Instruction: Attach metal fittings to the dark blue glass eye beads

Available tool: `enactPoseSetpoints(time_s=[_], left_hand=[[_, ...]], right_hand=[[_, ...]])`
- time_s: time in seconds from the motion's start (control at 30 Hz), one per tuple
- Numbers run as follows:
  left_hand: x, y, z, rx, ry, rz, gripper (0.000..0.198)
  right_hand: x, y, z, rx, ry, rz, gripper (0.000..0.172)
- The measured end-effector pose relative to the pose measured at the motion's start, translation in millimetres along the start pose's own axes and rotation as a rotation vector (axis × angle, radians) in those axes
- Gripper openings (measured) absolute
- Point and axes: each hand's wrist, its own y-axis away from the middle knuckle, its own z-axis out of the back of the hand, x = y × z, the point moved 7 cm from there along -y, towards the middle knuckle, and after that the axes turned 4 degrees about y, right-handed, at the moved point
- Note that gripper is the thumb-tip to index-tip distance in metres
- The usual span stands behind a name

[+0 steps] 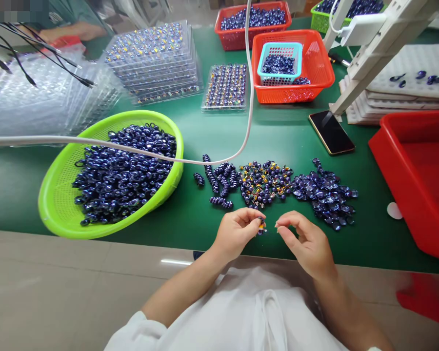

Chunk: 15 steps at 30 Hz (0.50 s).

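My left hand [237, 231] pinches a small dark blue part with an orange tip [261, 225] just above the table's front edge. A few centimetres to its right, my right hand [307, 241] has its fingers curled, thumb and forefinger close together; nothing shows between them. Behind both hands lie three loose heaps on the green mat: stacked blue parts [217, 178], blue parts mixed with orange pieces [265, 183], and flat blue shells [325, 192].
A lime basket [54, 204] full of blue parts sits at left, crossed by a white cable [249, 97]. Clear trays [153, 58], red baskets [314, 63], a phone [331, 132] and a red bin [417, 165] stand behind and right. Another person's hand [73, 31] rests far left.
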Motion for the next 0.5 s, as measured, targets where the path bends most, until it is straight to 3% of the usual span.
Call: enactPoseSetpoints(time_s=[0.3,0.4,0.5], left_hand=[[1.8,-0.1,-4.6,0.019,-0.051,-0.029,0.011],[1.5,0.1,-5.9,0.033,-0.103,-0.022,0.013],[2.5,1.5,-6.2,0.063,-0.159,-0.01,0.019]], right_hand=[[37.5,-4.0,-11.1,-0.015,0.285,0.439,0.024],[37.1,-4.7,-14.8,-0.035,0.344,0.465,0.022],[32.5,-5.2,-12.8,-0.048,0.312,0.393,0.017]])
